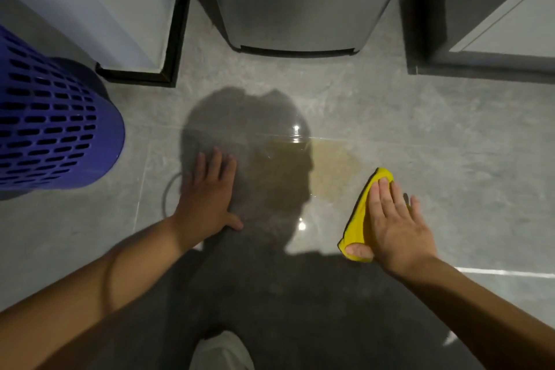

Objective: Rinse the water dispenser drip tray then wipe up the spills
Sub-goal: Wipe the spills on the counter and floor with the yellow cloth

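The right hand (396, 219) presses flat, fingers extended, on the yellow cloth (362, 219) just beside the yellowish spill (327, 174), while the left hand (207, 192) rests open-palmed on the floor tile (420, 129).

Glossy grey marbled floor tiles (390, 105), soft yellow cloth (360, 216) on them, perforated blue plastic basket (51, 129), brushed-metal dispenser base (297, 9) beyond.

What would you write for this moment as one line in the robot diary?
step: wiping spill | right hand: flat on yellow cloth | left hand: braced on floor | spill: still there
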A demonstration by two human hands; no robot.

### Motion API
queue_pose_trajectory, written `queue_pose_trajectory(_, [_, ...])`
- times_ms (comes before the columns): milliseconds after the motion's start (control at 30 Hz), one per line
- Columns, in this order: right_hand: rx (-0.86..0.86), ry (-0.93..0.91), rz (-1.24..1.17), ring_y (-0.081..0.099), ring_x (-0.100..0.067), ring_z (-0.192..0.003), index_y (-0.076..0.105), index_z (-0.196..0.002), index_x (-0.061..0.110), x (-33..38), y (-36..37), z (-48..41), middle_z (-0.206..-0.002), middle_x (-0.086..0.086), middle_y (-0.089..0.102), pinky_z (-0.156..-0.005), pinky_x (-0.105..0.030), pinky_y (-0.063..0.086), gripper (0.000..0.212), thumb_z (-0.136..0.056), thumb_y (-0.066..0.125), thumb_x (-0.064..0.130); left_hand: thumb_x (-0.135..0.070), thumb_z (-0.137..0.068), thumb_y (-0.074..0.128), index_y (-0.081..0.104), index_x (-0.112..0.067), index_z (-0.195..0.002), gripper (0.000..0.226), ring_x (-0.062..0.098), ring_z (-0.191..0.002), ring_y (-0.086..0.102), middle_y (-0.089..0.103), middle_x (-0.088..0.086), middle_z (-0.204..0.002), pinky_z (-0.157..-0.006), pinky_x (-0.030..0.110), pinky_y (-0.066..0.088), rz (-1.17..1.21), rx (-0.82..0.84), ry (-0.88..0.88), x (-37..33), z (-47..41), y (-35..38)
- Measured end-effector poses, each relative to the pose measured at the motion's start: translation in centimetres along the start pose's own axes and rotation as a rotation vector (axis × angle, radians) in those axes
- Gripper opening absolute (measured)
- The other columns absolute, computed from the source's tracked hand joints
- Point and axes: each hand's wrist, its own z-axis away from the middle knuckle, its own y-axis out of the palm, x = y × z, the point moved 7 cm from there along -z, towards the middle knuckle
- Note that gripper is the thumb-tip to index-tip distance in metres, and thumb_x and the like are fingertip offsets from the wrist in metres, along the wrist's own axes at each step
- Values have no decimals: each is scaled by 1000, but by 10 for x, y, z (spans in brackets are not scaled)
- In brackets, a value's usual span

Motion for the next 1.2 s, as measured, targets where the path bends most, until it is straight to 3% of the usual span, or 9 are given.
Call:
queue_pose_trajectory(67, [-14, -19, -31, -20, -34, -158, -30, -154, 1, 3, -12, -20, -169, -18, -27, -127, -52, -5, 151, -62, 33, 102, -64, -53, 92, -2, -13, -164, 154, 52, -157, -6, -10, 21, -172, -123, 67, 19, -7, 12, -4, -5, 1, -3])
queue_pose_trajectory(133, [-92, -54, -32, -19, -36, -158, -27, -156, 0, 2, -33, -45, -169, -20, -25, -126, -53, -5, 155, -56, 28, 106, -61, -53, 94, -3, -13, -163, 154, 53, -156, -7, -12, 22, -172, -123, 69, 17, -5, 18, -8, -7, 0, -4])
queue_pose_trajectory(233, [-186, -153, -4, -16, -38, -158, -17, -160, -1, 8, -52, -71, -170, -22, -18, -128, -54, -4, 150, -57, 8, 105, -58, -51, 96, -1, -13, -162, 154, 53, -156, -6, -10, 22, -172, -123, 69, 17, 5, 10, -13, -7, -2, -3])
queue_pose_trajectory(467, [-295, -257, -195, 16, -47, -156, 21, -159, -7, 46, -1, -25, -168, -28, 16, -123, -65, 18, 132, -77, 35, 95, -64, -49, 94, 1, -23, -164, 154, 43, -159, -8, -11, 9, -175, -122, 68, 15, 74, -29, 3, 2, 3, -4])
queue_pose_trajectory(633, [-299, -342, -105, 14, -45, -156, 20, -160, -4, 49, -2, -30, -169, -25, 12, -122, -67, 18, 142, -67, 36, 101, -67, -46, 92, 1, -28, -162, 152, 38, -160, -7, -12, 4, -174, -123, 65, 15, 89, -47, 11, 4, 3, -4])
queue_pose_trajectory(867, [-188, -253, 24, -22, -34, -157, -22, -160, 7, 43, -82, -108, -168, -14, -28, -127, -57, -4, 153, -50, 15, 107, -79, -53, 82, 2, -30, -165, 146, 30, -161, -4, -8, 1, -175, -126, 54, 16, 78, -87, 20, 12, 13, -8])
queue_pose_trajectory(967, [-208, -269, 26, -16, -39, -158, -11, -162, 1, 53, -68, -88, -170, -20, -20, -126, -60, 0, 150, -58, 20, 104, -77, -57, 83, 1, -30, -165, 143, 34, -160, -3, -13, 4, -173, -123, 58, 23, 94, -62, -38, 27, 28, -4])
queue_pose_trajectory(1100, [-304, -393, -6, 17, -50, -154, 26, -157, -9, 71, -19, -36, -166, -31, 18, -118, -70, 26, 138, -69, 37, 97, -78, -55, 84, -3, -28, -165, 149, 52, -156, 2, -7, 21, -171, -117, 63, 32, 65, -2, -192, 52, 45, -2])
queue_pose_trajectory(1200, [-324, -434, 30, 17, -48, -154, 14, -160, -6, 71, -12, -32, -167, -30, 18, -119, -69, 25, 139, -69, 47, 95, -77, -56, 84, -4, -26, -165, 149, 58, -152, 9, -4, 25, -169, -118, 65, 28, 4, -6, -192, 49, 41, -2])
